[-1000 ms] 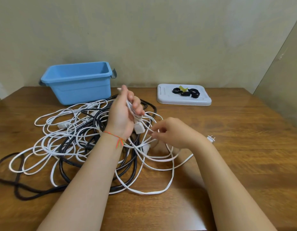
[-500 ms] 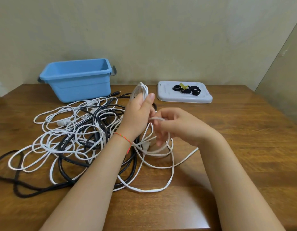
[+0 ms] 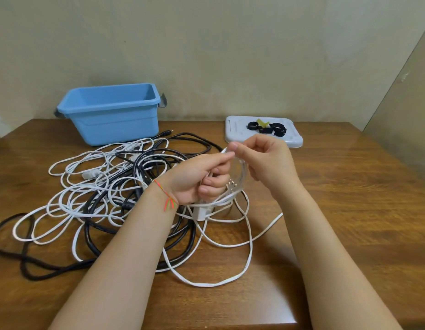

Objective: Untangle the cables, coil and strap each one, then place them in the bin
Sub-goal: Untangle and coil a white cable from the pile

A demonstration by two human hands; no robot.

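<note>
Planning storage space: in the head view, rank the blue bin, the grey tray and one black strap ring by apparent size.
1. blue bin, clearly largest.
2. grey tray, flatter and narrower.
3. black strap ring, far smallest.
All sit at similar depth near the wall, so the order looks reliable.

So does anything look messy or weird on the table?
Yes: the white cables and black cables lie knotted in one heap left of the hands. One yellow strap sits among black straps on the grey lid.
</note>
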